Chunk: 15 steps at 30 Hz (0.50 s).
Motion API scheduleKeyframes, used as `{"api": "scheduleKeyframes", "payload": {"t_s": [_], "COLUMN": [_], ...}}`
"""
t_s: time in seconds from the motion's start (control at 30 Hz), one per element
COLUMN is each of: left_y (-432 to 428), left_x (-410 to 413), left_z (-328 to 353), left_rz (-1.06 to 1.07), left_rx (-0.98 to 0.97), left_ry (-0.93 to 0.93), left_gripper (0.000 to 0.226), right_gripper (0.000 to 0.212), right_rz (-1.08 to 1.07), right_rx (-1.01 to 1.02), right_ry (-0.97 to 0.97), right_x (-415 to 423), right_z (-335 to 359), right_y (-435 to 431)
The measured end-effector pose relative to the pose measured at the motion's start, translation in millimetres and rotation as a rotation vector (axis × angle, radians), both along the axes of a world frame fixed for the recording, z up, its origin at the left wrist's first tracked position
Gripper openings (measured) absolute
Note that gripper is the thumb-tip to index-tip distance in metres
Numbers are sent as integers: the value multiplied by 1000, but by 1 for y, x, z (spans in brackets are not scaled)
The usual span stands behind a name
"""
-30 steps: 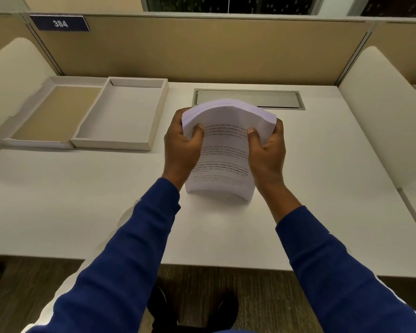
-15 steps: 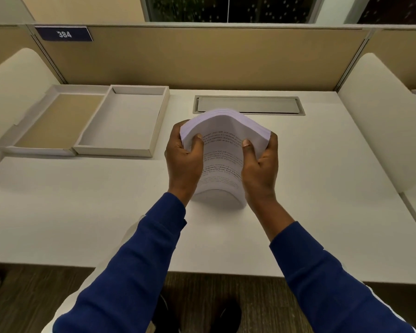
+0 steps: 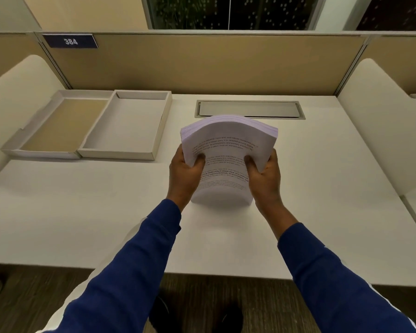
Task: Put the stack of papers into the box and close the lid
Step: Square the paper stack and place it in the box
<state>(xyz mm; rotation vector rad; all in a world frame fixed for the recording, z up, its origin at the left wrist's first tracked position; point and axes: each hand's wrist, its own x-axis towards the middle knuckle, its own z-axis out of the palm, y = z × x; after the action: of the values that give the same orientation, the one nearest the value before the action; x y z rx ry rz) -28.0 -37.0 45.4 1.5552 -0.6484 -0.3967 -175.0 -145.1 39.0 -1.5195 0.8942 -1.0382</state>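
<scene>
A thick stack of printed white papers [image 3: 226,143] stands on end on the desk, bowed toward me. My left hand [image 3: 184,175] grips its left edge and my right hand [image 3: 265,176] grips its right edge, thumbs on the front sheet. The open box [image 3: 162,126] lies at the back left, its white tray empty. Its lid [image 3: 34,131], tan inside, lies flat to the left of the tray, joined to it.
The white desk [image 3: 82,212] has a metal cable hatch [image 3: 250,109] behind the papers. Tan partition panels [image 3: 202,66] close the back, and rounded white dividers [image 3: 380,121] stand at both sides. The desk's front edge is near my elbows.
The view has tilted up slightly. Both hands have slid lower on the stack, which now stands taller above my thumbs.
</scene>
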Motion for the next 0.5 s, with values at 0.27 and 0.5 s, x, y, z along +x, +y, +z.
{"api": "scheduleKeyframes", "payload": {"t_s": [0.27,0.5], "left_y": [11,22], "left_x": [13,50], "left_z": [-48,-50], "left_rz": [-115,-147], "left_rx": [261,196], "left_ry": [158,119], "left_gripper": [32,26], "right_gripper": [32,30], "right_rz": [54,109], "right_rx": [174,76], "right_ry": [173,213], "right_x": [-9,17], "right_z": [-52,-39], "right_y": [-11,-9]}}
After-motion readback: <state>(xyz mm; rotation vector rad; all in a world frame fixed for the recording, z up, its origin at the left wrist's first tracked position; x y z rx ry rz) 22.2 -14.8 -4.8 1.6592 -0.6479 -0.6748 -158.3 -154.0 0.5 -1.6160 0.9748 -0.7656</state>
